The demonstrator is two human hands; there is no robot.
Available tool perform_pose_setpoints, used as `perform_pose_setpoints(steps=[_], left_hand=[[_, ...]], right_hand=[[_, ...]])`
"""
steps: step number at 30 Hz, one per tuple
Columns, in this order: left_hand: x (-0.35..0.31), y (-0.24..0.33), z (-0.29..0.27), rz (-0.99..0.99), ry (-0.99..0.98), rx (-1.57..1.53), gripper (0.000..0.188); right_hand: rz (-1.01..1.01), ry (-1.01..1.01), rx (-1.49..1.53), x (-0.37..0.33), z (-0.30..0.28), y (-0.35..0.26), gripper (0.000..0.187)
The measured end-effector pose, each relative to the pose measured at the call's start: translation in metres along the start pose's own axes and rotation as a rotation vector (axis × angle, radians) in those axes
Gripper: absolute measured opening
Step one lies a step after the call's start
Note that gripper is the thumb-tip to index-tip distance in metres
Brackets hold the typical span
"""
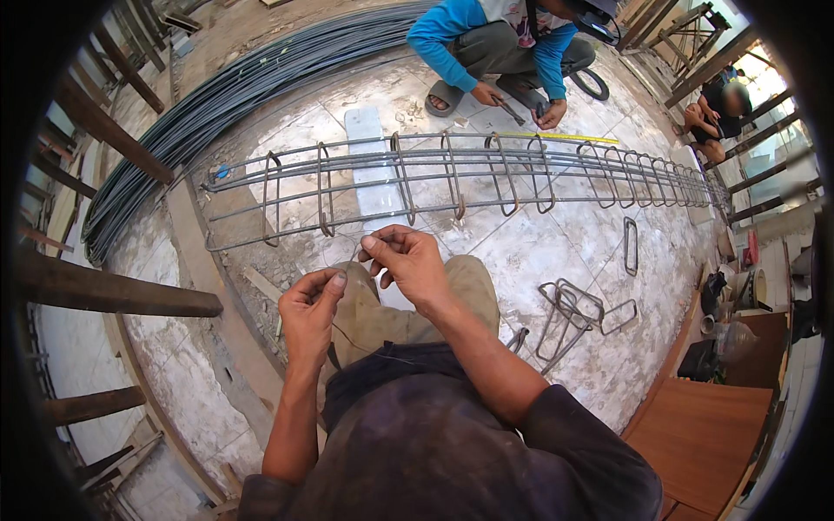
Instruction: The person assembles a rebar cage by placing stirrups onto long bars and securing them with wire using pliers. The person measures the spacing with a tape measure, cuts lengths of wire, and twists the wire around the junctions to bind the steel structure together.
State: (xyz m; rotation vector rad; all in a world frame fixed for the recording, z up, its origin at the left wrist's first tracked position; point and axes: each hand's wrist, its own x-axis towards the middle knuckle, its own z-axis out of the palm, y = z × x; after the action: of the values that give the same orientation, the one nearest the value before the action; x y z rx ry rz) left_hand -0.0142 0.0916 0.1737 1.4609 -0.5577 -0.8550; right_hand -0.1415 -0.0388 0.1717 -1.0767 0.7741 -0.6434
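beside the half-tied rebar cage (452,178), both hands pinch a thin tie wire (352,260), left hand (311,300) and right hand (408,260) clamped on it, loose stirrups (573,313) unfitted.

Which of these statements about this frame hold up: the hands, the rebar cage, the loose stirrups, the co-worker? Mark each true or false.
1. Both of the person's hands, left hand and right hand, pinch a thin wire between them. True.
2. The rebar cage stands upright against a wall. False: it lies lengthwise on the floor in front of the person.
3. Loose stirrups lie on the floor to the person's right. True.
4. The co-worker in the blue sleeves stands far from the cage. False: that person squats right beside it, hands low near its bars.
5. A bundle of long rebar lies beyond the cage, at upper left. True.
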Motion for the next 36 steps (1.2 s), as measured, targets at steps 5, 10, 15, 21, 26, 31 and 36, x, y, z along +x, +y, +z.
perform_pose_setpoints(steps=[5,10,15,21,26,31,36], left_hand=[[0.001,0.022,-0.018,-0.188,-0.217,0.023,0.022],[0.011,0.025,-0.029,-0.267,-0.421,-0.01,0.02],[0.017,0.016,-0.029,-0.248,-0.4,-0.17,0.028],[0.023,0.015,-0.032,-0.204,-0.411,-0.017,0.031],[0.029,0.01,-0.038,-0.241,-0.401,-0.06,0.03],[0.023,-0.008,-0.021,-0.096,-0.135,-0.077,0.031],[0.022,-0.021,-0.011,0.051,-0.124,0.083,0.034]], right_hand=[[-0.016,-0.139,-0.234,0.006,-0.018,-0.026,0.028],[0.242,-0.275,-0.19,0.023,-0.016,-0.037,0.029],[0.161,-0.163,-0.16,0.025,-0.006,-0.032,0.028],[-0.002,-0.086,-0.109,0.027,0.001,-0.018,0.028],[0.021,-0.116,-0.178,0.021,0.011,-0.022,0.028],[0.039,-0.19,-0.238,0.009,0.016,-0.005,0.025],[0.032,-0.127,-0.263,0.01,0.013,0.002,0.019]])
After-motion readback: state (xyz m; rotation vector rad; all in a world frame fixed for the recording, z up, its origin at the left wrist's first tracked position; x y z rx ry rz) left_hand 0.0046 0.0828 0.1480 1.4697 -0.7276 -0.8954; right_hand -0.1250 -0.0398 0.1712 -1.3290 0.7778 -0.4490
